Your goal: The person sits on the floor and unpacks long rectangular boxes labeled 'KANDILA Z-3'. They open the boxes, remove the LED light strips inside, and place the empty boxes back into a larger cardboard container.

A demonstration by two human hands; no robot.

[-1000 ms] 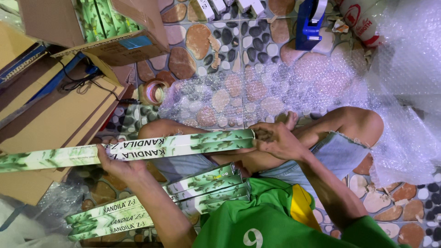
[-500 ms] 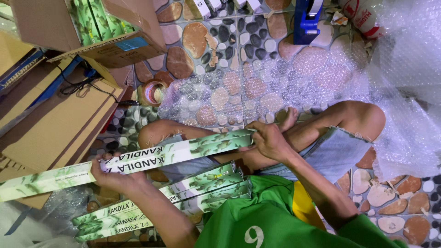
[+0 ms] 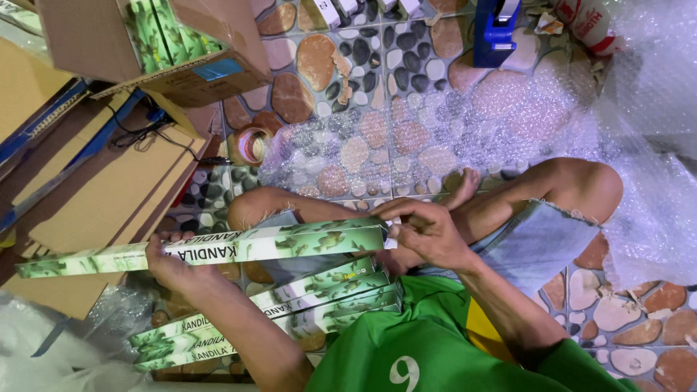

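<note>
Bubble wrap (image 3: 465, 123) spread on tiled floor | long green box (image 3: 290, 243) held level across lap, above stack of like boxes (image 3: 319, 297) | left hand (image 3: 170, 265) wrapped round box's middle | right hand (image 3: 428, 232) pinching its end flap | best kept level, left grip firm, flap worked with fingertips only | tape roll (image 3: 250, 145) near, on floor

The long green box (image 3: 210, 250) has tilted a little: its far end now sits lower than before. The right hand (image 3: 425, 232) has moved to pinch the near end flap, fingers closer together.
</note>
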